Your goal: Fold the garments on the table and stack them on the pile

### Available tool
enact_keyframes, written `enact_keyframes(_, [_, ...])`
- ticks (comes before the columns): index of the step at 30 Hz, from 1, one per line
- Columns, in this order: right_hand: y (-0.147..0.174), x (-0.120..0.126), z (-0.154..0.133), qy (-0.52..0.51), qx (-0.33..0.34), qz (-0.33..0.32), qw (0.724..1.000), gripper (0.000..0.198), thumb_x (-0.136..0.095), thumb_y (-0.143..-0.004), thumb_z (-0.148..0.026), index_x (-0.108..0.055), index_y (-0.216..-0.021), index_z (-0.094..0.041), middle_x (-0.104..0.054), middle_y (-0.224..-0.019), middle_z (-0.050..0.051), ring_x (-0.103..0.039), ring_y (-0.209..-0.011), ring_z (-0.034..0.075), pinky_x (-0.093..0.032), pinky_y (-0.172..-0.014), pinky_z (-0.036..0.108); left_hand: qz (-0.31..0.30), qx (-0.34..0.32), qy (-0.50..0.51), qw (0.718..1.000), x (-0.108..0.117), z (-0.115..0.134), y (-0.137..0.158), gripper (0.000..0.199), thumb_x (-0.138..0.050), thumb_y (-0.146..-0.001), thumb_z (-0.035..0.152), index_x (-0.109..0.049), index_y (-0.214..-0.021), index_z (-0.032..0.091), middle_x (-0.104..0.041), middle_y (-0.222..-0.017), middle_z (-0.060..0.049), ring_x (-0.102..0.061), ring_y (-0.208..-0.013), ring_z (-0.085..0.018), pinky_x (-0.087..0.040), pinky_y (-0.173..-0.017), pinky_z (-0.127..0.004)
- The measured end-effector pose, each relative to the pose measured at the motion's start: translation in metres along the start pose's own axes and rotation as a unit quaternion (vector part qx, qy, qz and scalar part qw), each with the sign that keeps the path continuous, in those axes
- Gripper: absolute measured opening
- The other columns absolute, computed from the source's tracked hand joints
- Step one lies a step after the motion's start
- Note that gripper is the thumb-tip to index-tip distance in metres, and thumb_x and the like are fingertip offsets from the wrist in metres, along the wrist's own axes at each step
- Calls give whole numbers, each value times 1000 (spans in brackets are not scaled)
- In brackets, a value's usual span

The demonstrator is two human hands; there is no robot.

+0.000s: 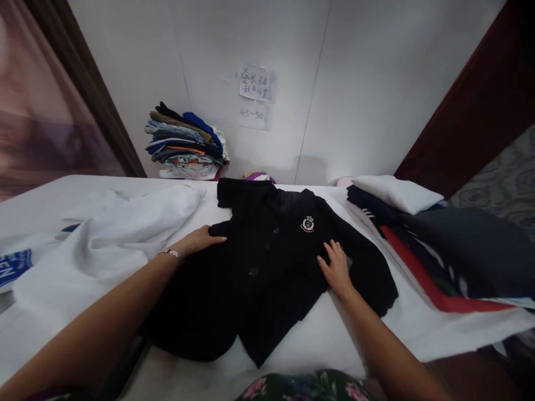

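Observation:
A black blazer [234, 278] with dark buttons and a crest on the chest lies front up across the table. My left hand [200, 240] is at its left edge, the thumb on top of the cloth and the other fingertips hidden by the fabric, so it is closed on the edge. My right hand [336, 268] rests on the blazer's right side below the crest, fingers spread and gripping nothing. Extending down the right is one sleeve [371, 267]. At the upper left, a short black section sticks out near the shoulder.
Loose white cloth [112, 239] lies rumpled at the left of the white table [83, 186]. Folded clothes [184, 139] are stacked at the back by the wall. Another folded pile [472, 245] stands at the right. Handwritten paper signs [257, 83] hang on the wall.

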State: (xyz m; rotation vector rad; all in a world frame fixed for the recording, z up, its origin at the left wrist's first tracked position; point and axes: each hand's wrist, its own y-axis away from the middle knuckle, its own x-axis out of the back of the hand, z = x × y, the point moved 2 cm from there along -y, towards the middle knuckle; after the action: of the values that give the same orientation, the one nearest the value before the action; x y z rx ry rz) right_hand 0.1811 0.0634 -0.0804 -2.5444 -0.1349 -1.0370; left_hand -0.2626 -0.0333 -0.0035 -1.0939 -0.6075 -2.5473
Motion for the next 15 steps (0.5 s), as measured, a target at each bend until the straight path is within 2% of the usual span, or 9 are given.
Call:
enact_keyframes(1, [2, 6, 6, -18, -40, 12, 999, 60, -53, -82, -46, -51, -135, -17, -34, -153, 12, -18, -145, 32, -20, -115, 57, -10, 5, 18, 1000, 1, -4, 5, 62, -76, -45, 63, -69, -88, 18, -74, -92, -13, -68, -90, -34, -52, -75, -34])
enact_keyframes(3, [10, 18, 15, -91, -124, 20, 988, 67, -56, -79, -47, -46, -139, -18, -36, -151, 13, -25, -143, 33, -29, -113, 54, -16, 18, 36, 999, 5, -10, 15, 57, -79, -42, 61, -69, -80, 20, -75, -85, -10, -69, -86, -33, -52, -73, -33])
enact_keyframes(6, [31, 33, 15, -249, -214, 1, 945, 74, -60, -78, -48, -36, -144, -24, -45, -146, 12, -43, -133, 31, -47, -101, 49, -54, 37, 43, 997, 8, -14, 28, 52, -79, -41, 61, -69, -74, 23, -75, -85, -8, -69, -87, -33, -53, -76, -33])
enact_keyframes(9, [59, 32, -8, -389, -258, -76, 881, 67, -63, -80, -48, -39, -139, -28, -56, -136, 11, -59, -118, 29, -56, -88, 48, -124, 58, 61, 989, 8, -13, 39, 48, -78, -44, 60, -69, -74, 24, -75, -86, -7, -70, -88, -32, -54, -79, -33])
enact_keyframes(12, [84, 16, -45, -470, -280, -185, 816, 46, -64, -81, -47, -54, -119, -22, -68, -117, 10, -68, -101, 27, -58, -83, 47, -147, 72, 103, 981, 7, -9, 48, 42, -79, -46, 52, -71, -75, 23, -76, -88, -7, -70, -88, -31, -55, -77, -33])
enact_keyframes(14, [92, 3, -66, -495, -283, -229, 789, 37, -66, -79, -45, -58, -104, -19, -71, -108, 11, -69, -97, 28, -58, -81, 46, -157, 78, 146, 974, 6, -5, 53, 40, -80, -45, 45, -71, -77, 23, -76, -90, -8, -70, -87, -31, -56, -74, -34])
enact_keyframes(15, [92, 0, -73, -495, -283, -231, 788, 34, -67, -77, -43, -59, -98, -18, -72, -104, 11, -70, -95, 28, -58, -79, 46, -163, 80, 172, 968, 7, -2, 56, 40, -81, -44, 42, -72, -78, 23, -76, -90, -8, -70, -86, -31, -57, -73, -34])
